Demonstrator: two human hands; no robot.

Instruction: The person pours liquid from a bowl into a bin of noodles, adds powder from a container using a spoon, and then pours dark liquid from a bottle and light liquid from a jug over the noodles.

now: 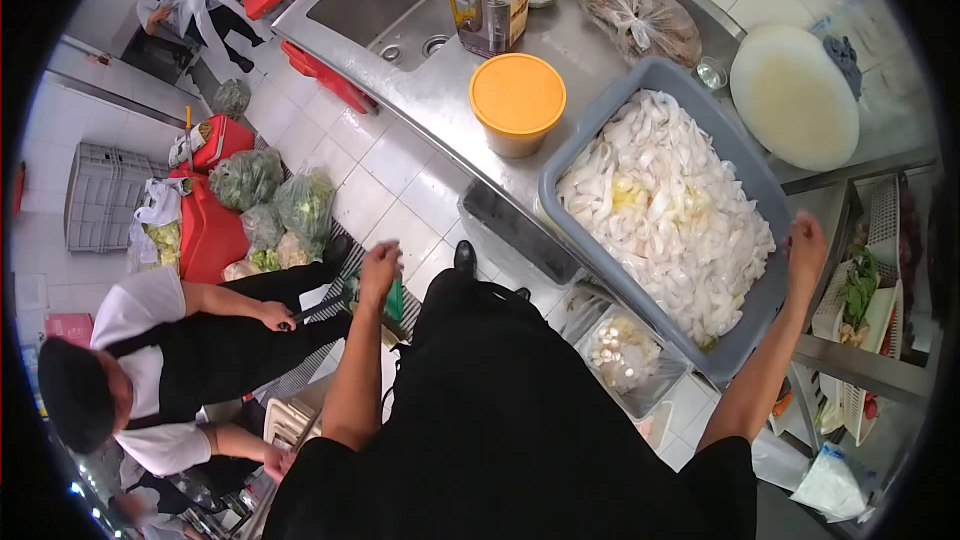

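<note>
A grey plastic tub (575, 230) stands on the steel counter, filled with glossy white strips (665, 210) that look like wide rice noodles. Yellow liquid pools on them in a few spots. Beside the tub's right rim is my right hand (805, 240), fingers loosely bent and apart, holding nothing that I can see. My left hand (379, 268) hangs in the air over the floor, left of my body, with its fingers half curled and nothing visible in them. Left of the tub stands a round container (518, 100) with an orange lid.
Behind the container are a large oil bottle (490, 0), a sink (390, 5) and a bagged brown item (640, 15). A white round board (795, 95) lies to the right. At left, a co-worker (150, 360) in a black apron stands near bagged vegetables (305, 202) and red bins (212, 225).
</note>
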